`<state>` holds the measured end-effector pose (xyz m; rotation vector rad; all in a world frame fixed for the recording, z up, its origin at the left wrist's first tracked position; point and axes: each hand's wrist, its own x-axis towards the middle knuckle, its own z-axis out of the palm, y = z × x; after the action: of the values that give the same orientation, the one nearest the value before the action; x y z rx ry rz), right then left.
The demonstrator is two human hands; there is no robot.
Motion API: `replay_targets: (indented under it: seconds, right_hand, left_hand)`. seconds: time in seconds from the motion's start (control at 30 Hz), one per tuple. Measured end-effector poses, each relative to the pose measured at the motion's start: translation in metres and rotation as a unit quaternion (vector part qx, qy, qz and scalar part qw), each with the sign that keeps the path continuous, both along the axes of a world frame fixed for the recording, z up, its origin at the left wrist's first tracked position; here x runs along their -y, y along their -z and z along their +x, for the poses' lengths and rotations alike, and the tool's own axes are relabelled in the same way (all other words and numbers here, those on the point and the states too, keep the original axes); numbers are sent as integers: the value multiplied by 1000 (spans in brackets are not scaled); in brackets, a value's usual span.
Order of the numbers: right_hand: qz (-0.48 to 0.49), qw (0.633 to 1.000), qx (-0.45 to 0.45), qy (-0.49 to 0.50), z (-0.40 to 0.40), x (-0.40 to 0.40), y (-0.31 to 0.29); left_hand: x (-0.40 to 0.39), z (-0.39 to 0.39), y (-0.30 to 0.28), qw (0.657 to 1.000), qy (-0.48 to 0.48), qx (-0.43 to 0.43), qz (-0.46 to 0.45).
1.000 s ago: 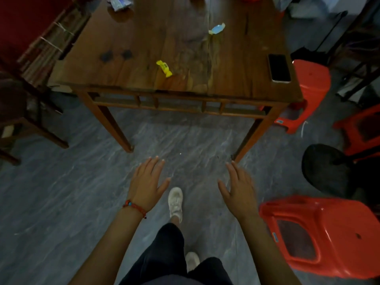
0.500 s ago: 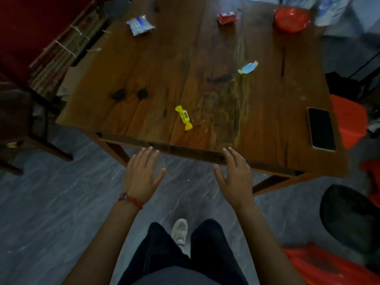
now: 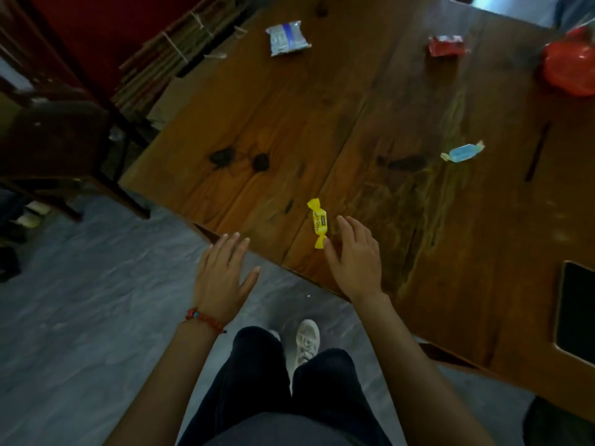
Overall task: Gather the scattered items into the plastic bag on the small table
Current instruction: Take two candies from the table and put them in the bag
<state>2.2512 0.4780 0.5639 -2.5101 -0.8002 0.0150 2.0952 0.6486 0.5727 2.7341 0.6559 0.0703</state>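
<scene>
On the wooden table [image 3: 370, 101] lie a yellow wrapped candy [image 3: 318, 223] near the front edge, a blue wrapped candy [image 3: 462, 152] further right, a white-and-blue packet [image 3: 287, 38] at the back and a red packet [image 3: 446, 46] beside a red plastic bag [image 3: 569, 66] at the far right. My right hand [image 3: 355, 258] hovers open over the table edge, its thumb tip touching the yellow candy's lower end. Open and empty, my left hand [image 3: 222, 273] hangs just off the table's front edge, a red bead bracelet on its wrist.
A black phone [image 3: 576, 312] lies at the table's right edge. A dark wooden chair [image 3: 61, 146] stands to the left, with bundled sticks [image 3: 180, 49] against a red wall behind it. Grey floor lies below; my legs and one white shoe [image 3: 306, 342] are beneath me.
I have stepped up to the table, so it fills more of the view. My right hand has reached forward over the edge to the yellow candy; my left hand stays just short of the edge.
</scene>
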Motion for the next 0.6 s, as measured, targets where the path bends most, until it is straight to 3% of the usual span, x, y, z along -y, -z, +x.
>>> replay_targets:
  seconds: [0.2, 0.6]
  right_hand:
    - [-27, 999, 8, -29, 19, -27, 8]
    - [-41, 998, -29, 23, 22, -55, 18]
  left_hand:
    - [-13, 5, 1, 999, -31, -9, -1]
    - [-49, 22, 5, 999, -22, -25, -1]
